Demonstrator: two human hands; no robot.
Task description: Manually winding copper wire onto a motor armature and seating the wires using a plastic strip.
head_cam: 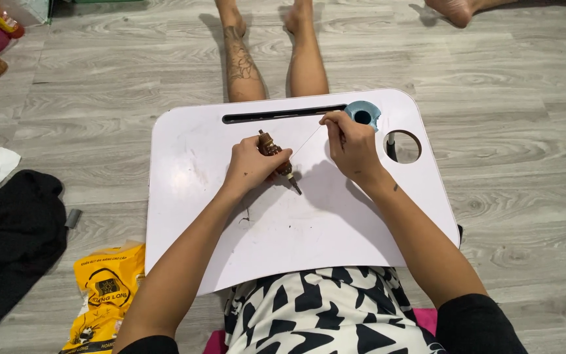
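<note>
Brown beaded string (pixel 275 156) clamped in left hand (pixel 251 167) fingers, right hand (pixel 350 145) fingers pinching thin thread (pixel 306 138) taut

Pale grey wood-look plank floor (pixel 525 98) under even light; white lap table (pixel 185 216) set low over it, edges rounded.

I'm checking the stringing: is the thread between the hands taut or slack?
Taut: the thread runs as one straight line from the beads in the left hand to the right hand.

Both forearms reach forward; left hand (pixel 251 165) curled closed, right hand (pixel 350 145) pinching with fingertips.
</note>
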